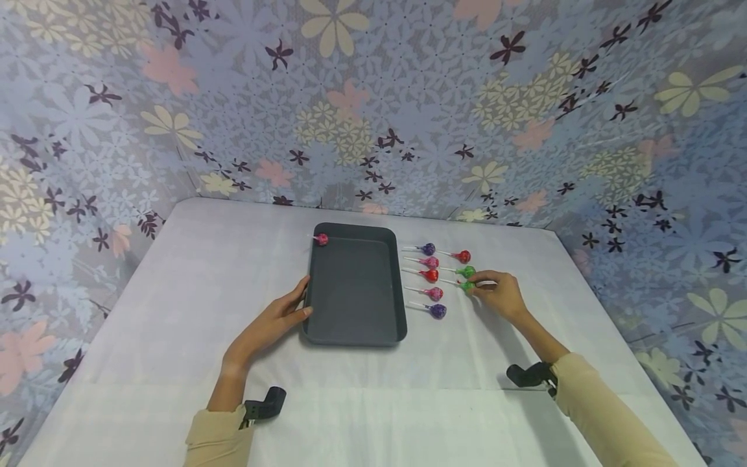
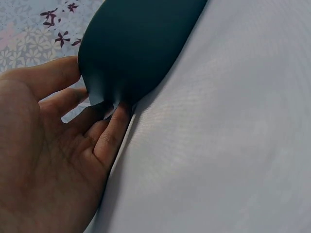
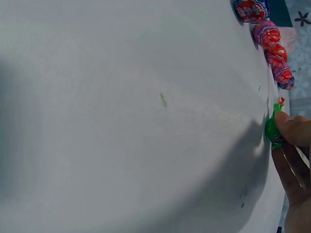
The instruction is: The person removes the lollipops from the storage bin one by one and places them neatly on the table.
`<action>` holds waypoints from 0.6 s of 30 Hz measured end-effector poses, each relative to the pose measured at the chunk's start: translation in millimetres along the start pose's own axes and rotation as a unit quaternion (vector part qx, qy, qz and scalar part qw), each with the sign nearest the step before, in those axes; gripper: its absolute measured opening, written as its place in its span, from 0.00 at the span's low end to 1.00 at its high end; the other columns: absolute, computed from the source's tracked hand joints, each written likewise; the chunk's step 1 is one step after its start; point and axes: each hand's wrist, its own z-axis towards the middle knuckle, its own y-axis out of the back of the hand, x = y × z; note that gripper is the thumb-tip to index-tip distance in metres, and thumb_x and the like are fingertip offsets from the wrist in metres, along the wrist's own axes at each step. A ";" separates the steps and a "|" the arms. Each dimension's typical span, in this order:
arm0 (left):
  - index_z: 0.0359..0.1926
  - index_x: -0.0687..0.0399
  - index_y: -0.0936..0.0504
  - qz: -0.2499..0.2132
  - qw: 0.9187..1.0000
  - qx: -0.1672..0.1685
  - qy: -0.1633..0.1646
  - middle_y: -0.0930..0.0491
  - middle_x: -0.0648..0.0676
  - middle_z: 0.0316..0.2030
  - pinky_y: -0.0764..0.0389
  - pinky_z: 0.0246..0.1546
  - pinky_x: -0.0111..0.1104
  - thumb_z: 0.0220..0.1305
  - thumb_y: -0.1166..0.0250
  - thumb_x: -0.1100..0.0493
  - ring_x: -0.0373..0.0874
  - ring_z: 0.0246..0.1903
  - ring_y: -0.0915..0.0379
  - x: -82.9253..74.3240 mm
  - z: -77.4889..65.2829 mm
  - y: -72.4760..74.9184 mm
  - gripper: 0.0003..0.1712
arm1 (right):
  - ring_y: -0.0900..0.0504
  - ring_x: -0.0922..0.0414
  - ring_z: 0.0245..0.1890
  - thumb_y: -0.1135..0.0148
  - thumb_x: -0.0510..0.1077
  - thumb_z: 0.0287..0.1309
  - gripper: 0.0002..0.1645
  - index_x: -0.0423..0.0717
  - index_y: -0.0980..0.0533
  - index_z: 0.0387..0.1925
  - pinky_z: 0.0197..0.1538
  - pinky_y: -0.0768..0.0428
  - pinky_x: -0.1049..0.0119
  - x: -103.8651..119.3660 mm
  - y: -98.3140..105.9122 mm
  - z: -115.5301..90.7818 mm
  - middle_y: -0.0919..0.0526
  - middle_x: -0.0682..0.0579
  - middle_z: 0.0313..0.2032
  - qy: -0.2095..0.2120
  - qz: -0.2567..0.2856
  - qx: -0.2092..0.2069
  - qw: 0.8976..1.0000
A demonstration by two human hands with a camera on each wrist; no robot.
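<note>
A dark grey rectangular tray (image 1: 357, 292) lies on the white cloth, and my left hand (image 1: 271, 327) grips its left side. The left wrist view shows thumb and fingers at the tray wall (image 2: 138, 48). My right hand (image 1: 500, 295) pinches the head of a green lollipop (image 3: 272, 127), whose white stick points left. Just behind it lies another green lollipop (image 1: 467, 272), with a red lollipop (image 1: 463, 256) farther back. A pink lollipop (image 1: 321, 239) rests at the tray's far left corner, its stick over the rim.
Between tray and right hand runs a column of lollipops: purple (image 1: 428, 249), pink (image 1: 430, 262), red (image 1: 430, 275), pink (image 1: 434, 294) and purple (image 1: 438, 311). A flowered fabric backdrop (image 1: 408, 117) rises behind the white-covered table (image 1: 373, 415).
</note>
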 end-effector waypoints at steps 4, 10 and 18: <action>0.78 0.53 0.59 -0.003 1.000 0.000 -0.003 0.62 0.58 0.77 0.51 0.74 0.51 0.75 0.47 0.51 0.59 0.75 0.62 0.1 0.2 -0.6 0.41 | 0.14 0.40 0.43 0.29 0.33 0.51 0.15 0.33 0.18 0.44 0.45 0.14 0.54 -0.9 2.4 0.8 0.17 0.35 0.49 -0.002 -0.001 0.011 1.000; 0.78 0.54 0.59 -0.005 1.000 -0.002 -0.001 0.62 0.58 0.77 0.51 0.74 0.51 0.75 0.47 0.54 0.59 0.75 0.62 -1.5 -0.4 0.0 0.41 | 0.15 0.39 0.44 0.29 0.32 0.51 0.16 0.34 0.18 0.44 0.45 0.14 0.55 -0.4 3.7 1.4 0.18 0.34 0.50 0.002 0.000 0.013 1.000; 0.78 0.53 0.59 -0.003 1.000 -0.002 0.003 0.62 0.58 0.77 0.51 0.74 0.51 0.75 0.47 0.52 0.59 0.75 0.61 -2.2 -0.7 0.0 0.42 | 0.14 0.40 0.43 0.29 0.33 0.52 0.15 0.34 0.18 0.44 0.44 0.14 0.54 0.7 4.5 2.2 0.17 0.35 0.49 0.007 0.000 0.013 1.000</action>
